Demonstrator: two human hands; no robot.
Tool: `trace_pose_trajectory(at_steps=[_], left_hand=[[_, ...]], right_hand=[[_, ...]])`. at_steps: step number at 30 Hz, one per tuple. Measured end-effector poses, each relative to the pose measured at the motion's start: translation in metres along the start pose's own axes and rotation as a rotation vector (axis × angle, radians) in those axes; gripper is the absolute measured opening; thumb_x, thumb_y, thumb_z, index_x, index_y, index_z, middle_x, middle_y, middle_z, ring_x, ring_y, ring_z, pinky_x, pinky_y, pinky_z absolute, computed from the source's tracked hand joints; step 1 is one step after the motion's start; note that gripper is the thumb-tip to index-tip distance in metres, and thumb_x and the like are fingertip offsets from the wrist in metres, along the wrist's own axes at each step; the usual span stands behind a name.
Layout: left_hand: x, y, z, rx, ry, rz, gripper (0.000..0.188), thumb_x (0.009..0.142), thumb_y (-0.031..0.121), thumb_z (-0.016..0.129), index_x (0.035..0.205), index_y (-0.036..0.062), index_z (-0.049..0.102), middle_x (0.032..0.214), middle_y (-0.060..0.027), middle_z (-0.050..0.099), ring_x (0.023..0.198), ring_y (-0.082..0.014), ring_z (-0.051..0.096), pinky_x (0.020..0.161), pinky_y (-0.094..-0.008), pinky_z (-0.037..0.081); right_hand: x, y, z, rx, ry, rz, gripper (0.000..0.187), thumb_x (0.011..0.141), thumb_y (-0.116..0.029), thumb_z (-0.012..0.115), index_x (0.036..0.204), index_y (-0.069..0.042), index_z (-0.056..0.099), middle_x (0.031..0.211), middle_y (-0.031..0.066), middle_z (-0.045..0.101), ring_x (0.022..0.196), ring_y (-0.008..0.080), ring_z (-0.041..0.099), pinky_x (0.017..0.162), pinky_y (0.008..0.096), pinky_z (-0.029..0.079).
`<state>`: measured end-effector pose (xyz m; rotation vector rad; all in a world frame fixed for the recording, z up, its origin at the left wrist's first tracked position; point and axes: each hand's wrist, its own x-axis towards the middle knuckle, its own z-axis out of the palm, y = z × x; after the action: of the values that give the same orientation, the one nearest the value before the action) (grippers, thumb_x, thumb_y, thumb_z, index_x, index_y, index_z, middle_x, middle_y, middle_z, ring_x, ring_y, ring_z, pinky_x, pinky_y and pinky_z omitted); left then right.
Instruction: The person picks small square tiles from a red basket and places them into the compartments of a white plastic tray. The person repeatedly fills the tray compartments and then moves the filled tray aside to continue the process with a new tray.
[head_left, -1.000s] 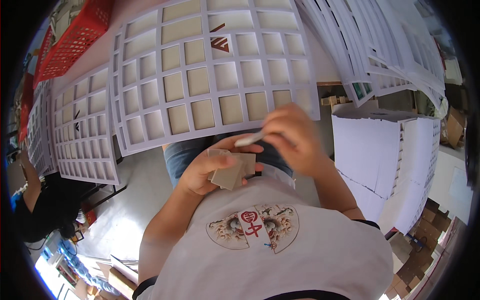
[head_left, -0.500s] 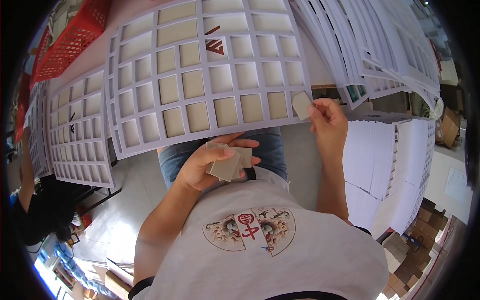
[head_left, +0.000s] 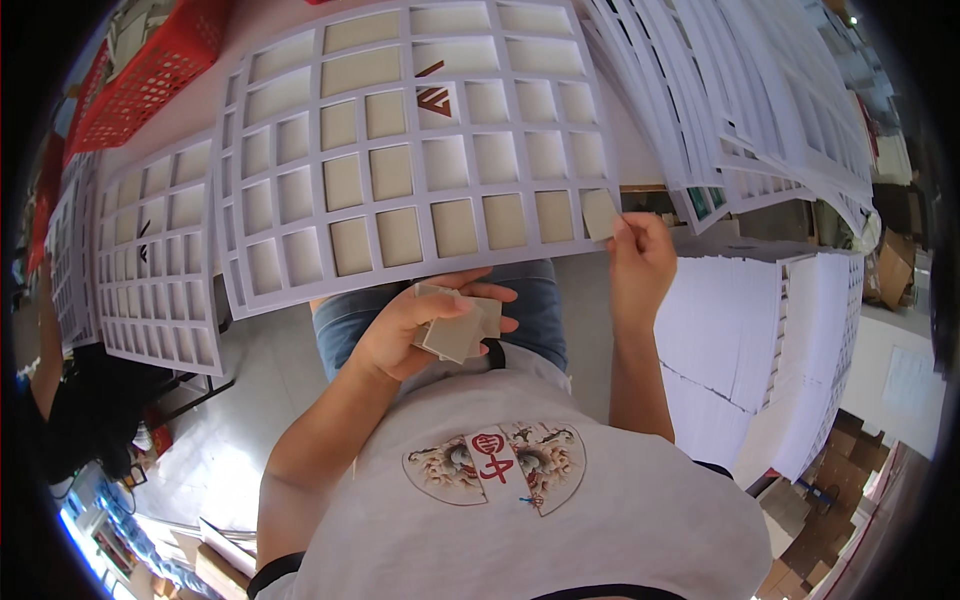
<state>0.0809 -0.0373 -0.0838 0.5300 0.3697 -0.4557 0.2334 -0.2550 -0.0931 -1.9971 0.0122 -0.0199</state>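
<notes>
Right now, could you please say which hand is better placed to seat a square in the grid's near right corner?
Probably the right hand: it pinches a beige square at that corner of the white grid. The left hand holds more squares, nearer the torso.

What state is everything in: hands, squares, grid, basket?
Left hand, gripping several squares
Fanned beige squares, overlapping
Right hand, pinching one square's edge
Single beige square, at the near right corner cell; seating unclear
White grid, partly filled with beige squares
Red basket, holding pale pieces
</notes>
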Motion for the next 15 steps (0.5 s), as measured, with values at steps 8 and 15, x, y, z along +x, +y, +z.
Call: trace_pose_trajectory(at_steps=[8,15], left_hand=[[0.003,-0.002,-0.002,-0.022,-0.004,-0.001,0.078,0.084,0.025,0.061,0.15,-0.0016,0.029,0.137,-0.021,0.051,0.118,-0.0377,0.059,0.081,-0.0394,0.056],[-0.025,-0.003,-0.02,-0.014,0.076,0.058,0.077,0.083,0.02,0.064,0.15,-0.0003,0.03,0.133,-0.0205,0.053,0.114,-0.0372,0.061,0.084,-0.042,0.055]], right_hand=[[-0.001,-0.013,-0.014,-0.341,-0.22,-0.365,0.02,0.081,-0.007,0.074,0.097,-0.003,0.063,0.08,0.009,0.061,0.071,0.0185,0.057,0.064,0.0303,0.045],[0.044,0.007,-0.017,-0.239,-0.4,0.048,0.039,0.065,-0.015,0.086,0.088,-0.005,0.056,0.078,-0.0004,0.049,0.07,0.0127,0.047,0.063,0.0271,0.04]])
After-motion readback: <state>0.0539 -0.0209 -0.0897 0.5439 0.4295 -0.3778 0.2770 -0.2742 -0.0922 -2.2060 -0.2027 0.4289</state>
